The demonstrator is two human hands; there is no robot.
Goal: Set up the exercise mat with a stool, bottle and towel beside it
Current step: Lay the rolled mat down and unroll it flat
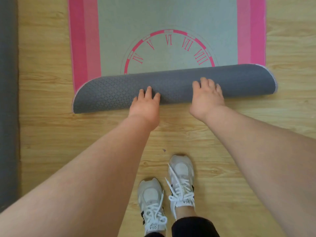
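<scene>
Along the far left edge runs one dark grey strip, possibly another mat or a rug; too little of it shows to tell. Next to it is the wooden floor, on which the one exercise mat lies face up, with pink borders and a clock print. Its near end is curled into a grey roll with the patterned underside outward, lying across the mat's width just in front of the person.

The left hand rests on the middle of the roll with its fingers laid over the curve, pressing rather than gripping. The right hand sits further right, palm down with fingers spread flat on the same roll, holding nothing. Two hands set apart like this likely steady the roll evenly, so it travels straight and the mat lies square.

Below them stand the left shoe and right shoe, just off the mat's end.

Count: one mat, one roll, two hands, two shoes. No stool, bottle or towel is in view, so those steps look not yet done.
</scene>
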